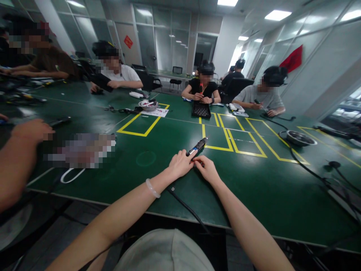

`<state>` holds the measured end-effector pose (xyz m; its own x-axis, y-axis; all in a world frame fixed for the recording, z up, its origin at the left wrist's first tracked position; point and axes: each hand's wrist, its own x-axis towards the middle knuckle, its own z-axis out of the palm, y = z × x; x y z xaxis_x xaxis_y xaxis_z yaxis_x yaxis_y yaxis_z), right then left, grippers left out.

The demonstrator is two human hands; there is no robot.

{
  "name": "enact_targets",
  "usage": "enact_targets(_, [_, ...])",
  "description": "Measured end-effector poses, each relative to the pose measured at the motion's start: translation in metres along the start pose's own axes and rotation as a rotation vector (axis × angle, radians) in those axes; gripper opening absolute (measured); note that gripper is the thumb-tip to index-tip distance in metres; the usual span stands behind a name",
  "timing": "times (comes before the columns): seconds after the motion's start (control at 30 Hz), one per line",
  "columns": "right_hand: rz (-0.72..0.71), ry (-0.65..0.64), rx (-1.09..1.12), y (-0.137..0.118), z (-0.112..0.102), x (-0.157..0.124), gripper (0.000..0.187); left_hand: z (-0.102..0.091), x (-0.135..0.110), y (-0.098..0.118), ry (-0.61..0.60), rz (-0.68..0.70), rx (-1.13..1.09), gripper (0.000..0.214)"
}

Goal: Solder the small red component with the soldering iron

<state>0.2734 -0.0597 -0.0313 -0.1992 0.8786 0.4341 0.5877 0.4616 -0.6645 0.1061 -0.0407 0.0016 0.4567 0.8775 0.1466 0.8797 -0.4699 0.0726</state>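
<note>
In the head view, my left hand (182, 164) lies over a black electric screwdriver (198, 146) with a blue strip, its fingers wrapped round the body. The narrow tip points away from me and to the right, just above the green table. Close beside it, my right hand (207, 168) has thumb and fingers pinched together near the tool's rear end. Whatever is between those fingers is too small to make out. A black cable (186, 206) comes out under my left wrist and drops over the table's front edge.
Yellow tape outlines (218, 148) mark the green table (158, 180). A co-worker's arm (21, 158) reaches in from the left. Co-workers sit opposite, one behind a black tray (201, 110). A bowl (148, 105) stands at centre-left; a round metal dish (301, 138) and cables lie right.
</note>
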Motion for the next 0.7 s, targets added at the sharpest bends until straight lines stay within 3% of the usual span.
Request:
enact_targets(0.2, [0.052,0.006,0.007,0.004,-0.006,-0.003,0.019,-0.001,0.003,-0.017,0.001,-0.016,0.046,0.058])
enact_targets(0.33, [0.071,-0.001,0.011,0.005,-0.007,-0.004,0.018,-0.007,0.006,-0.042,-0.010,-0.069,0.094,0.058])
enact_targets(0.7, [0.081,-0.012,-0.003,0.004,-0.008,-0.004,0.017,-0.017,-0.002,-0.162,-0.010,-0.419,0.175,0.058])
